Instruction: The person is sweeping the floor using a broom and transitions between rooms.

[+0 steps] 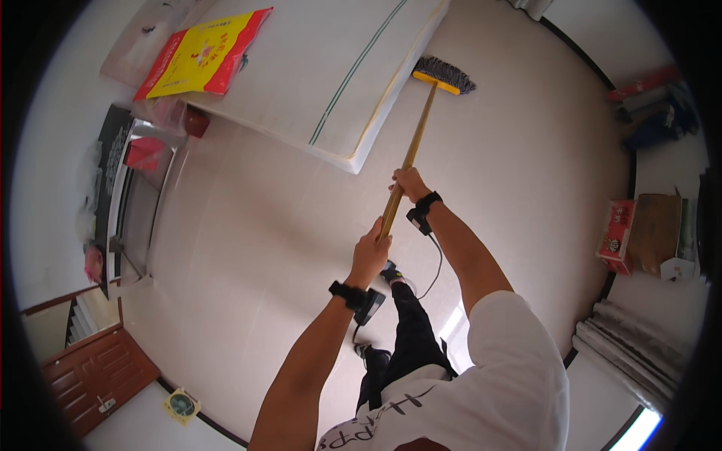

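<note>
1. White shirt [519,368], nearer than the mattress [286,83].
2. Left hand [371,254] and right hand [411,183], each curled closed around the mop [418,134].
3. The mop's head meets the pale, glossy floor [241,225] just right of the mattress.
4. Yellow-and-red bag [199,56] at the mattress's left end; cardboard box [653,233] well right of the mattress.
</note>
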Motion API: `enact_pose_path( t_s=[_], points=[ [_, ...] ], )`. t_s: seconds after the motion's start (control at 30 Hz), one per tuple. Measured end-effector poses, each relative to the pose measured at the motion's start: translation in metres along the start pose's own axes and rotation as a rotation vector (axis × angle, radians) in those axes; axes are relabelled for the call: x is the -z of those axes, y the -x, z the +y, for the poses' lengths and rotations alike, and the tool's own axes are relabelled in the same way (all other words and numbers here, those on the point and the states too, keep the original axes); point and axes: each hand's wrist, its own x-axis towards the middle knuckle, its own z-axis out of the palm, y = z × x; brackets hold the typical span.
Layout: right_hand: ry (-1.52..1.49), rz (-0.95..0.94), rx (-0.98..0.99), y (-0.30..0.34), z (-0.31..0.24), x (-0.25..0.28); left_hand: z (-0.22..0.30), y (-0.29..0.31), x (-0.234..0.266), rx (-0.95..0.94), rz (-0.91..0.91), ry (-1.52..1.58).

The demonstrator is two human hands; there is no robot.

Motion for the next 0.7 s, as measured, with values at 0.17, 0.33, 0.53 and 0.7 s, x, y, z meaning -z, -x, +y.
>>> enact_pose_path(
  t_s=[0.17,0.33,0.53,0.7],
  points=[
    [0.344,-0.01,0.05,0.014,0.063,-0.023,-0.011,0.08,0.026,0.217,-0.05,0.183],
    [0.504,-0.024,-0.05,0.066,0.106,-0.039,-0.005,0.192,0.045,0.337,-0.067,0.165],
    [0.618,-0.113,-0.126,0.134,0.176,-0.046,0.019,0.34,0.067,0.513,-0.07,0.077],
    [0.721,-0.354,-0.191,0.172,0.302,-0.05,0.022,0.489,0.082,0.689,0.002,0.155]
  ],
)
